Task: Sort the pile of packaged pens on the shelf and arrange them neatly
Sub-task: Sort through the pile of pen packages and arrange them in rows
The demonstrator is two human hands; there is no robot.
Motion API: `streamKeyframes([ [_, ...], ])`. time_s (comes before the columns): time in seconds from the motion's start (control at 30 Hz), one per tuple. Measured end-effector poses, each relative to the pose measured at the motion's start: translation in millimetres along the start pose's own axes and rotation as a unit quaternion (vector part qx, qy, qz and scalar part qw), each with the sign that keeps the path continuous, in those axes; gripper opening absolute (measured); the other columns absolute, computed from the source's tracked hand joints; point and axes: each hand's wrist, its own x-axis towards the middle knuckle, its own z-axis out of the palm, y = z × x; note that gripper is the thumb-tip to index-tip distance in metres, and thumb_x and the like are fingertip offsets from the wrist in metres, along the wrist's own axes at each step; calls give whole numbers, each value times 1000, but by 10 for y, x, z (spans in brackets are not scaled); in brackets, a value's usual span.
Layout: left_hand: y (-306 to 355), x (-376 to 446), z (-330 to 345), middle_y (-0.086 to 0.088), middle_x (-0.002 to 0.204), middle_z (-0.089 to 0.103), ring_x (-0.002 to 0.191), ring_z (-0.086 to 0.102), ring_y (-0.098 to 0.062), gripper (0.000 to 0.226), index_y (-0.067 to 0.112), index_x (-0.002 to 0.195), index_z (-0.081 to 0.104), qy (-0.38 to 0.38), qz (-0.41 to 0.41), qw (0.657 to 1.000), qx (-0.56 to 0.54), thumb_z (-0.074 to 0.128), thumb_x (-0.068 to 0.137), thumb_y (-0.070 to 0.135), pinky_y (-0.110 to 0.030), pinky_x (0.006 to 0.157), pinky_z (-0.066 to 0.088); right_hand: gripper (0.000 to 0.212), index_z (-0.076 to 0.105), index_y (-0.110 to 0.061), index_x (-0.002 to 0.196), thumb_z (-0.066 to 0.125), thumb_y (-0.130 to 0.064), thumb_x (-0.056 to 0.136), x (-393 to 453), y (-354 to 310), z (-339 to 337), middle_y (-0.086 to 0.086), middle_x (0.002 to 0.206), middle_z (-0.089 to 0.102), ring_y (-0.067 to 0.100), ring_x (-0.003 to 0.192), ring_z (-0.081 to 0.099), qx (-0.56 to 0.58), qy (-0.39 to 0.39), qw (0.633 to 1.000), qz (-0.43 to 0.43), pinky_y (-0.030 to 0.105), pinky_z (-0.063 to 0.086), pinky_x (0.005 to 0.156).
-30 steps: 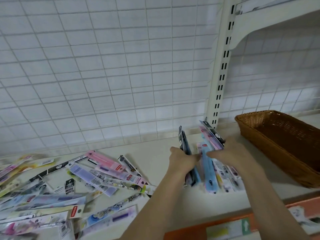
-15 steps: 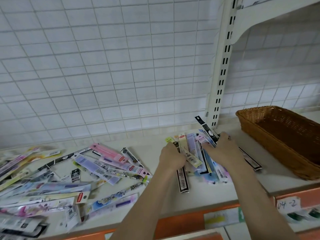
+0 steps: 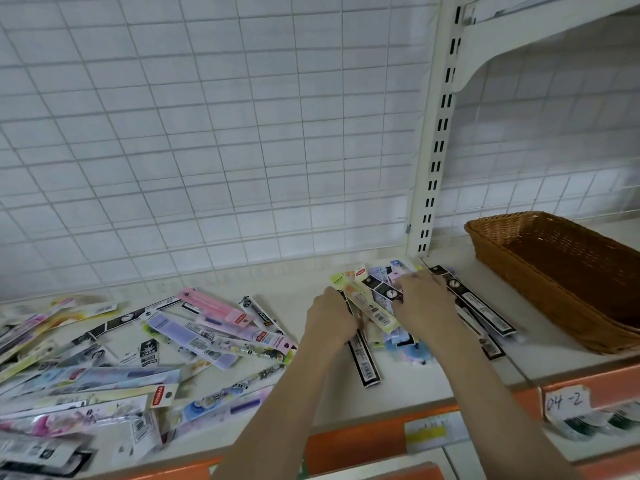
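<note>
A small fanned stack of packaged pens lies on the white shelf near the slotted upright. My left hand grips the stack's left edge with curled fingers. My right hand lies on top of the stack's right side, fingers curled over the packs. Black packs stick out to the right of my right hand, and one black pack pokes out toward me. A large loose pile of packaged pens covers the shelf's left part.
A brown wicker basket stands on the shelf at the right, with nothing visible inside it. A white wire grid backs the shelf. The slotted upright rises behind the stack. An orange shelf edge carries price labels.
The stack, held upright between both hands a second ago, now lies flat and fanned on the shelf. Both hands have stayed on it, and the view has shifted slightly.
</note>
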Motion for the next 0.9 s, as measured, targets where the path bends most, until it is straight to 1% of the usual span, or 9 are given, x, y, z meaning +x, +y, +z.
streamKeyframes([
  [0.1, -37, 57, -25, -16, 109, 61, 96, 62, -31, 25, 4, 106, 51, 8, -10, 1000, 12, 59, 83, 9, -30, 68, 46, 30, 61, -15, 119, 48, -17, 92, -25, -50, 55, 5, 132, 49, 29, 129, 34, -52, 31, 998, -20, 40, 33, 105],
  [0.17, -60, 94, -52, -16, 108, 60, 93, 62, -31, 21, 5, 102, 50, 23, -7, 1000, -6, 56, 83, 4, -30, 66, 47, 30, 61, -17, 119, 46, -20, 94, -21, -81, 92, 2, 130, 52, 26, 126, 38, -51, 49, 996, -52, 38, 34, 103],
  [0.27, -96, 146, -117, -19, 111, 59, 92, 62, -34, 36, 5, 118, 47, 44, 4, 996, -73, 53, 84, -1, -37, 72, 53, 32, 58, -20, 123, 43, -24, 95, -13, -128, 158, 0, 129, 53, 24, 125, 39, -26, 35, 992, -122, 36, 35, 104],
  [0.33, -133, 158, -174, -18, 117, 58, 98, 62, -34, 43, 8, 129, 44, 47, 19, 994, -101, 52, 87, 2, -37, 77, 52, 30, 61, -18, 119, 44, -24, 94, -1, -147, 218, 1, 124, 57, 23, 122, 43, -22, 8, 990, -142, 34, 36, 104],
  [0.43, -212, 124, -287, -12, 115, 61, 101, 61, -29, 35, 11, 126, 50, 71, 54, 991, -101, 53, 91, 12, -36, 83, 51, 26, 66, -12, 98, 43, -22, 92, 5, -137, 288, 6, 105, 63, 24, 110, 52, -19, -10, 990, -139, 35, 42, 100],
  [0.53, -315, 6, -429, -7, 111, 63, 98, 60, -23, 29, 11, 119, 57, 102, 85, 988, -75, 55, 91, 19, -33, 87, 51, 27, 66, -9, 94, 41, -20, 92, -17, -145, 278, 8, 102, 63, 24, 106, 52, -16, 11, 991, -135, 34, 46, 94],
  [0.63, -492, -166, -580, -4, 107, 65, 86, 58, -15, 25, 11, 114, 60, 124, 96, 986, -54, 56, 92, 22, -26, 81, 49, 21, 58, -13, 86, 40, -22, 93, -59, -211, 274, 6, 99, 61, 24, 104, 53, 5, 47, 990, -136, 32, 43, 89],
  [0.77, -837, -433, -832, -4, 101, 69, 82, 61, -17, 22, 10, 110, 62, 166, 82, 982, -17, 56, 91, 20, -30, 82, 51, 26, 63, -12, 105, 41, -22, 95, -134, -417, 346, 4, 106, 62, 24, 104, 53, 49, 56, 984, -163, 30, 43, 83],
  [0.9, -1241, -658, -1096, -3, 93, 69, 76, 59, -17, 20, 11, 107, 66, 232, 50, 972, -2, 56, 91, 19, -23, 74, 44, 25, 64, -17, 112, 47, -23, 94, -259, -692, 525, -2, 110, 66, 16, 107, 55, 119, 14, 971, -209, 29, 45, 89],
])
